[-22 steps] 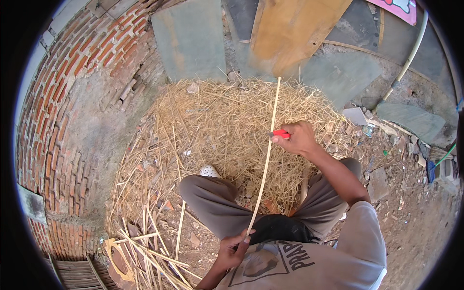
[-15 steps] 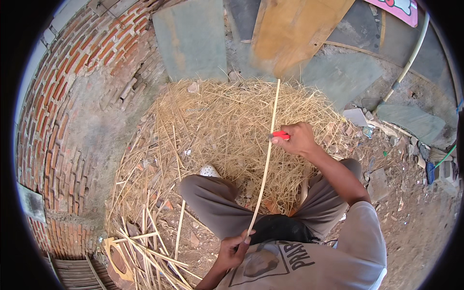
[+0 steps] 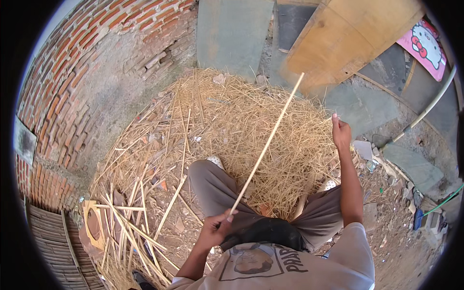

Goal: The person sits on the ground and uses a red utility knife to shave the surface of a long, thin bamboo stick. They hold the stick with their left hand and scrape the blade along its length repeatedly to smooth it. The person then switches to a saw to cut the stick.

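A long, thin, pale strip of bamboo or cane (image 3: pixel 273 133) slants up and away to the right, over the pile of shavings. Its near end is pinched in my left hand (image 3: pixel 215 231), close to my left knee. The strip's far end is free. My right hand (image 3: pixel 341 133) is raised to the right of the strip, clear of it, with fingers curled and the thumb pointing up. What it holds is hidden; the red-handled tool seen earlier does not show.
Curly straw-coloured shavings (image 3: pixel 232 111) lie heaped before my crossed legs. Several loose strips (image 3: pixel 128 229) are strewn at the lower left, by a board with a round hole (image 3: pixel 92 223). A brick wall (image 3: pixel 58 121) rises left; flat panels (image 3: pixel 234 36) lean at the back.
My right hand has come off the strip and moved right and slightly up. The red tool has gone from sight. The strip tilts further to the right, and the view has shifted.
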{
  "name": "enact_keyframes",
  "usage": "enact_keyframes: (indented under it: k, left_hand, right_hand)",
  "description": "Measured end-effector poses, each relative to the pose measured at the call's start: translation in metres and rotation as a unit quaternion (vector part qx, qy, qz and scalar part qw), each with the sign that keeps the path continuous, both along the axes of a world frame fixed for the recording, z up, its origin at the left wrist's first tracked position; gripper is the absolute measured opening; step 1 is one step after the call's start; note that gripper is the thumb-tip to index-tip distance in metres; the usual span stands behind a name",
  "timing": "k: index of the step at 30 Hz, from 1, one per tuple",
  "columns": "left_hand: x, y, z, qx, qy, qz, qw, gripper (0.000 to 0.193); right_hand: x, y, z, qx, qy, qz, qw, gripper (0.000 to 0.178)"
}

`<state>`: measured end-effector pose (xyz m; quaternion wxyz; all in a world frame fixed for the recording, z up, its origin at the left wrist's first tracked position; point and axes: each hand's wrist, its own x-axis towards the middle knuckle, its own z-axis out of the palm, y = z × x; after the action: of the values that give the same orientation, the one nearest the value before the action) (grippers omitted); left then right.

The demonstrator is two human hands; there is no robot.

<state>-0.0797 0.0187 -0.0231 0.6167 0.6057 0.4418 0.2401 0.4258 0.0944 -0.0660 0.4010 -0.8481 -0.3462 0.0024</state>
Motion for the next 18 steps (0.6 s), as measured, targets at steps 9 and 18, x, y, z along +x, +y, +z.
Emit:
enact_keyframes:
  k: [9, 18]
  left_hand:
    - [0.003, 0.004, -0.018, -0.066, -0.063, 0.004, 0.996, 0.022]
    - [0.011, -0.008, -0.022, -0.073, -0.021, -0.064, 0.995, 0.021]
  right_hand:
    - [-0.114, -0.003, 0.004, 0.06, -0.143, 0.318, 0.936, 0.06]
    - [-0.101, -0.003, 0.008, 0.057, -0.185, 0.268, 0.944, 0.061]
